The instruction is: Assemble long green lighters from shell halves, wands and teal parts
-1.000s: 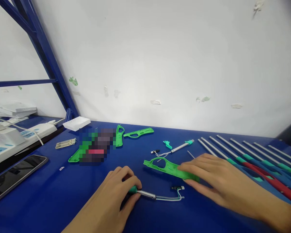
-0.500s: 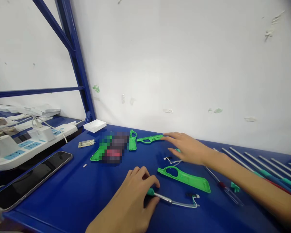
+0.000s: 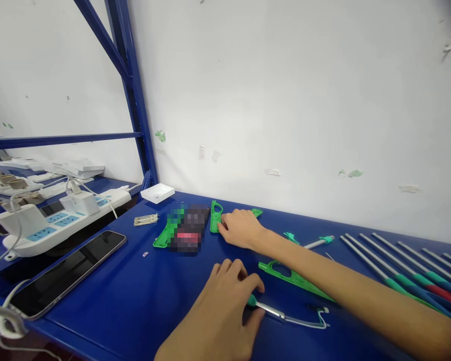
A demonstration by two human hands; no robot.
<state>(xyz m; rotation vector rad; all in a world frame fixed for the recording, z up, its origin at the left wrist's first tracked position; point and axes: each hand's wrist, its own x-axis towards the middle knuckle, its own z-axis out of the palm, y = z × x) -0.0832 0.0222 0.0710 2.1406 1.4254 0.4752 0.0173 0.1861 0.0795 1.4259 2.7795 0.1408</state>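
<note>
Left hand (image 3: 225, 298) pinches a wired metal tube (image 3: 271, 310); beyond it, the right hand (image 3: 242, 228), grip unclear, is at a green handle shell (image 3: 215, 223), probably a pick-up step needing careful pinch.

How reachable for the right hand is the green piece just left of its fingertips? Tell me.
Likely yes: the right hand is at the right edge of the green piece, and nothing visible lies between; whether they touch is unclear.
</note>
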